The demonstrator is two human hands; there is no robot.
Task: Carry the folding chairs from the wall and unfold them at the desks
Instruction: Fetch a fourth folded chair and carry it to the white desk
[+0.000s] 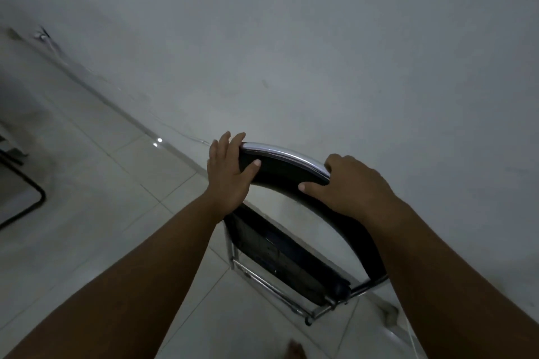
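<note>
A folded chair [287, 251] with a black padded backrest and seat and a chrome tube frame stands upright against the white wall. My left hand [230, 167] grips the left end of the backrest, thumb on the near face and fingers over the far side. My right hand [348, 183] grips the right end of the backrest, fingers curled over the chrome top rail. The chair's chrome feet rest on the tiled floor close to the wall's base.
The white wall [320, 52] fills the upper frame and meets the pale tiled floor [96, 183] along a diagonal. A thin white cable [175, 128] runs along the wall's base. A dark metal furniture leg [26, 207] shows at the left edge. A bare foot [296, 351] is at the bottom.
</note>
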